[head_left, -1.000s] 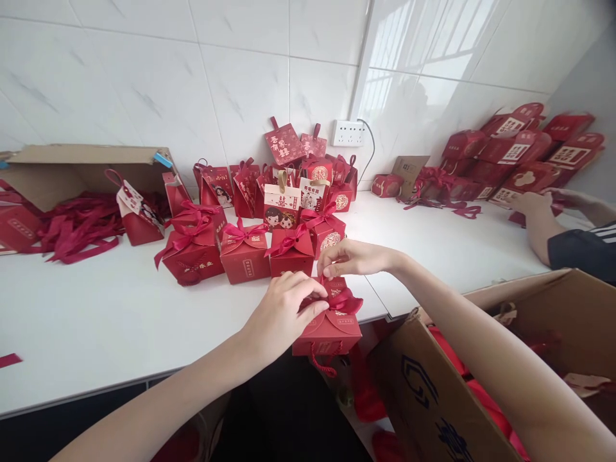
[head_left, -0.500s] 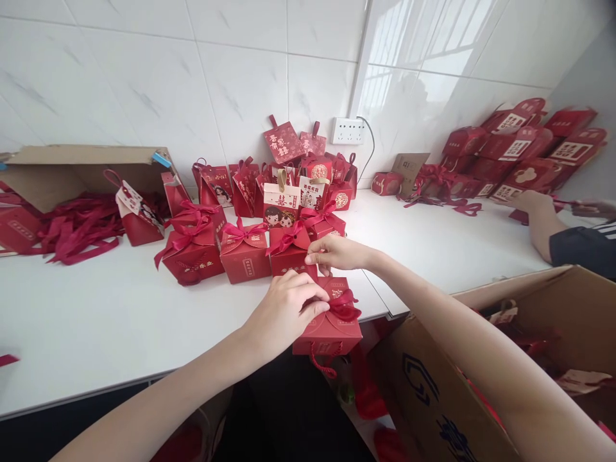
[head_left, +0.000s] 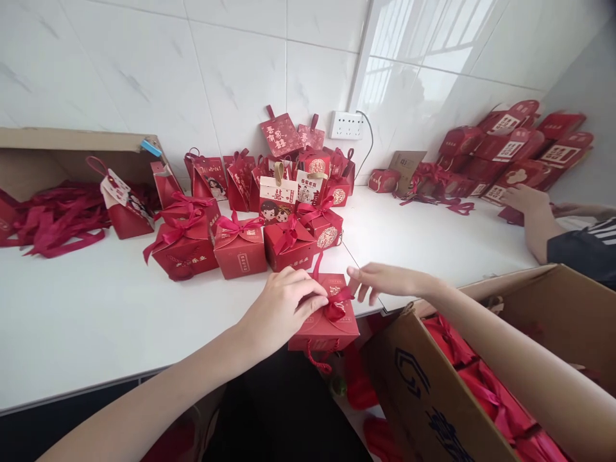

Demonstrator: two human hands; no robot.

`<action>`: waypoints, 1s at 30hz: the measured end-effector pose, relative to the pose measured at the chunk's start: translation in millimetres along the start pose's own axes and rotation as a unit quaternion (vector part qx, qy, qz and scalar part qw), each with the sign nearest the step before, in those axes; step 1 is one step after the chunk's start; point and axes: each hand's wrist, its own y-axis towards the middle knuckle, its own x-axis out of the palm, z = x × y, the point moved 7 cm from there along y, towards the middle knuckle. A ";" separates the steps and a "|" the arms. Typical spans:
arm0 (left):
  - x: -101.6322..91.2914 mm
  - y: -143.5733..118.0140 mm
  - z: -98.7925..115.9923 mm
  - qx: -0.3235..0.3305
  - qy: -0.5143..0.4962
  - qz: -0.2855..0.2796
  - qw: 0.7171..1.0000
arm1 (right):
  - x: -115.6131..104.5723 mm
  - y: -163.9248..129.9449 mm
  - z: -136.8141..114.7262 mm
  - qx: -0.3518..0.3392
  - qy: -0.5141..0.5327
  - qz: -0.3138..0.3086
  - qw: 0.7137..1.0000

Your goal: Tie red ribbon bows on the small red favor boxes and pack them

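A red gift box (head_left: pixel 308 332) with a twisted rope handle (head_left: pixel 318 366) sits at the counter's front edge. A dark red ribbon (head_left: pixel 337 309) is tied in a bow on its lid, one tail sticking up behind. My left hand (head_left: pixel 283 308) pinches the bow's left side between thumb and fingers. Just right of the bow, my right hand (head_left: pixel 392 280) has its fingers apart and bent downward, holding nothing visible; whether a fingertip touches the ribbon I cannot tell. Several finished boxes with bows, such as one red box (head_left: pixel 240 253), stand behind.
A large cardboard carton (head_left: pixel 414 378) with ribboned boxes inside stands at the right, below my right forearm. Loose ribbons (head_left: pixel 67 215) spill from another carton at the left. Beyond stacked red boxes (head_left: pixel 513 151), another person's hands (head_left: pixel 529 200) work at the far right.
My right hand has moved right and slightly down, from behind the box to beside the bow, and its fingers have spread. My left hand keeps its pinch. The view has shifted a little.
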 end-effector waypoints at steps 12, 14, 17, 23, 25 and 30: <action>-0.7 3.6 -0.8 0.003 0.016 0.003 1.000 | 28.7 -9.0 7.2 -0.034 0.224 -0.116 0.967; -0.7 4.3 -1.8 0.002 0.016 0.005 1.000 | 34.3 -12.6 8.1 -0.031 0.171 -0.154 0.973; -0.2 5.0 -2.3 0.003 0.015 0.003 1.000 | 35.1 -13.9 11.3 -0.025 0.188 -0.155 0.969; 0.1 2.9 -2.0 0.001 0.015 0.003 1.000 | 1.5 -6.5 -2.2 -0.089 0.237 -0.031 0.967; 0.1 1.7 0.1 0.016 0.015 -0.001 1.000 | -12.6 -3.5 -17.3 -0.136 0.150 0.025 0.979; 4.4 1.2 5.7 0.060 0.041 -0.033 0.997 | -22.5 15.7 -55.6 -0.250 0.040 0.090 0.963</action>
